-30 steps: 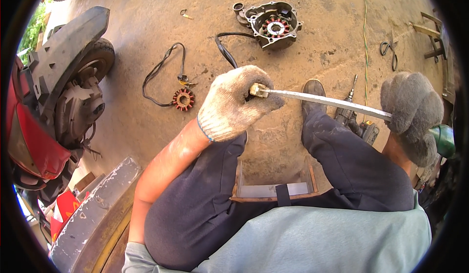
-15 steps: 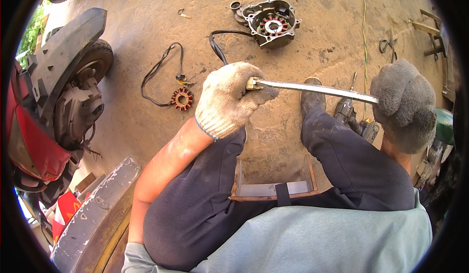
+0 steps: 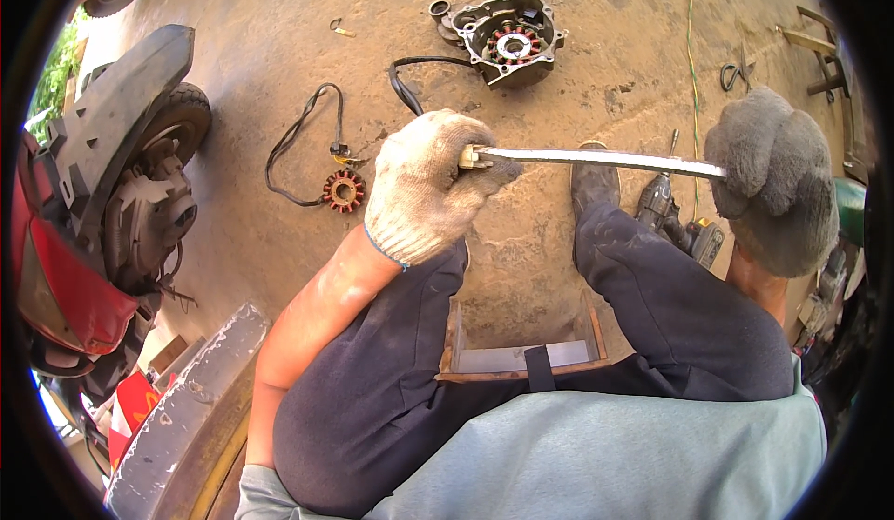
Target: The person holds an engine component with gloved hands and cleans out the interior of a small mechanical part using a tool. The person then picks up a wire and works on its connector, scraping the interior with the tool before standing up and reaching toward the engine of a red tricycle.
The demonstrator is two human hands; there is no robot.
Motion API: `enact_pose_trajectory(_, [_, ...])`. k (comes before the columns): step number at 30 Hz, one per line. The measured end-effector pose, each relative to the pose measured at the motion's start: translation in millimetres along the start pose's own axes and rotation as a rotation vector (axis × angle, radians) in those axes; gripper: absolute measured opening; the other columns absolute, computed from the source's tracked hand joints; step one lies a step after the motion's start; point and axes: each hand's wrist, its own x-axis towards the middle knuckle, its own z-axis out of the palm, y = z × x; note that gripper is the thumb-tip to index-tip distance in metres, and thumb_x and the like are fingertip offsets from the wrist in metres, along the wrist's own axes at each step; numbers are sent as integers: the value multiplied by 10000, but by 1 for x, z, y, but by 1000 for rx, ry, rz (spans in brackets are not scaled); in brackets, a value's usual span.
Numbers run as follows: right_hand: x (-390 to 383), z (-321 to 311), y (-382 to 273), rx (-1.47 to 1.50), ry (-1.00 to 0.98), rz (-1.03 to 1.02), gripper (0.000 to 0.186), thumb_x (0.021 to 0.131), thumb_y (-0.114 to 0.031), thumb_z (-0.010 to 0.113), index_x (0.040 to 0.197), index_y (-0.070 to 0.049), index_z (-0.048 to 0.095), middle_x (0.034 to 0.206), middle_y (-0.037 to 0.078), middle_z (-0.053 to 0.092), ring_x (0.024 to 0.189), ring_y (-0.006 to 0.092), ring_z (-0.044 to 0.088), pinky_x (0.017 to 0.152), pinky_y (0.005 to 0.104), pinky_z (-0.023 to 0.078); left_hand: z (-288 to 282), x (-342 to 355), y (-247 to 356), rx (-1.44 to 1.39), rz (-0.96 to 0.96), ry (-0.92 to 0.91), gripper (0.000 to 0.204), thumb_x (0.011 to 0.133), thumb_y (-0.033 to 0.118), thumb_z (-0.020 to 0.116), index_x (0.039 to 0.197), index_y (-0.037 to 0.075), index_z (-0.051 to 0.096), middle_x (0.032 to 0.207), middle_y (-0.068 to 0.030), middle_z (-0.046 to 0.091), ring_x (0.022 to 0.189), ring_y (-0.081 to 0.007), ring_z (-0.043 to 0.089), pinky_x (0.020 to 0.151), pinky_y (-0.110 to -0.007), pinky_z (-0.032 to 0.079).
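Observation:
My left hand (image 3: 430, 185), in a cream knitted glove, is closed around a small cream plug-like connector (image 3: 473, 157). From it a long, slim, slightly bowed strip (image 3: 605, 157), shiny white above and dark along its lower edge, runs across to my right hand (image 3: 775, 185). That hand wears a grey glove and is clenched on the strip's other end, which its fingers hide. A black cable (image 3: 402, 81) leads from an engine side cover (image 3: 510, 40) with a copper-wound stator (image 3: 513, 46) inside and passes behind my left hand. A loose stator (image 3: 344, 190) with its own cable lies left on the floor.
By my right boot (image 3: 594, 185) lies a cordless drill (image 3: 659, 205). Scissors (image 3: 734, 75) and a thin yellow-green cord (image 3: 690, 73) lie farther right. A red motorbike (image 3: 70, 287) stands at left. Between my legs is a wooden-edged seat frame (image 3: 521, 371).
The strip has gone from sloping down to the right to nearly level. Its left end sits slightly lower and farther left, its right end slightly higher. Both hands keep their hold.

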Motion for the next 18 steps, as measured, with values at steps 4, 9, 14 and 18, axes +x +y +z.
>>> enact_pose_trajectory(4, [-4,4,1,-98,50,-77,390,1026,-358,662,743,-143,502,850,64,518,791,167,497,650,307,456,-3,3,0,-42,21,-24,279,787,71,889,972,33,685,822,-112,688,713,-246,670,674,-361,534])
enact_pose_trajectory(9, [-5,6,0,-145,67,-98,382,1011,-360,675,740,-148,509,846,57,523,792,164,506,656,305,459,-3,1,2,-47,-7,-82,265,781,41,871,969,41,684,834,-115,686,734,-252,677,683,-357,533])
enact_pose_trajectory(14, [-9,7,-1,-164,84,-110,374,996,-361,689,737,-153,516,843,50,529,793,161,516,662,303,461,-2,4,-3,94,22,3,266,784,32,860,977,47,679,814,-113,658,732,-271,665,675,-371,524])
enact_pose_trajectory(18, [-12,5,-3,-169,101,-120,369,984,-363,700,734,-158,522,840,45,533,794,158,524,667,302,463,-1,4,-6,125,74,59,283,794,18,858,1007,40,674,826,-106,647,724,-252,654,678,-355,523])
